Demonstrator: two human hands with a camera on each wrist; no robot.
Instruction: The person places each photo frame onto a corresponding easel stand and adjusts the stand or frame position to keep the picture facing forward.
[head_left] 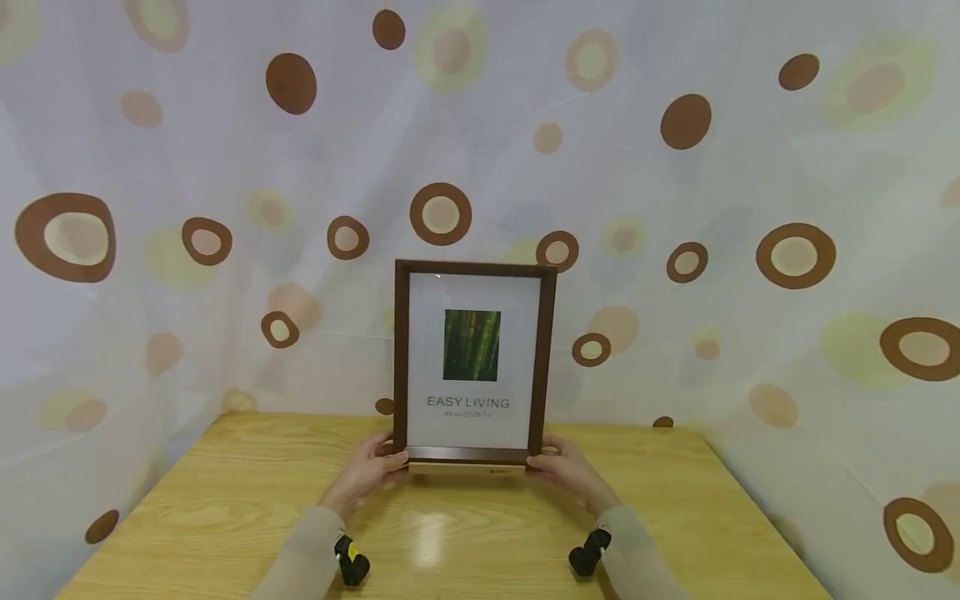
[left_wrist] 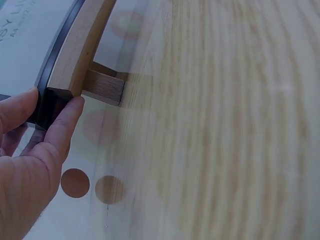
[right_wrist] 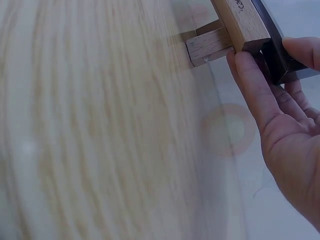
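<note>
A dark brown picture frame [head_left: 474, 292] stands upright at the far middle of the table, showing a green bamboo picture and the words EASY LIVING. Under its lower edge runs a pale wooden stand [head_left: 457, 469], whose short wooden foot [left_wrist: 105, 87] reaches out behind in the left wrist view. My left hand [head_left: 369, 468] grips the lower left corner, thumb on the front and fingers beneath and behind. At the lower right corner my right hand [head_left: 572, 471] holds on likewise, its fingertips [right_wrist: 245, 60] right at the end of the stand's bar.
The light wooden table [head_left: 240, 500] spreads out in front of and beside the frame. A whitish curtain [head_left: 487, 167] with brown and yellow circles hangs behind it and on both sides. A small black device [head_left: 351, 562] is on the left sleeve, another black device [head_left: 588, 552] on the right.
</note>
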